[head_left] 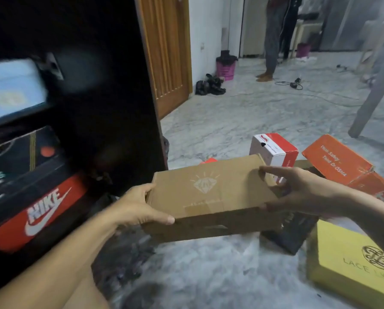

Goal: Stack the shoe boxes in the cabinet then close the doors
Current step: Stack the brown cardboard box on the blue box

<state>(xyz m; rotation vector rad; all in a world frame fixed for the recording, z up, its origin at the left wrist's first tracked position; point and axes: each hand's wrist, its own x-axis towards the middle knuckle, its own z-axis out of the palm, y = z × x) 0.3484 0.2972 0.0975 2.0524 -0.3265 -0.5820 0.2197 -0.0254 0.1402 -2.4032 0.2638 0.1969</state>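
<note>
Mid-frame, I hold the brown box [211, 195] off the floor, left hand [139, 208] and right hand [298, 190] fingers clamped on its ends, right of the cabinet [110, 97].

Marble floor [242, 121], yellow box [351, 264], orange box [336, 161]

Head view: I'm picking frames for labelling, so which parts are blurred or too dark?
Head view: cabinet interior nearly black; light blue box inside it motion-smeared; brown cardboard box and Nike box legible; wide-angle bending at the edges.
</note>
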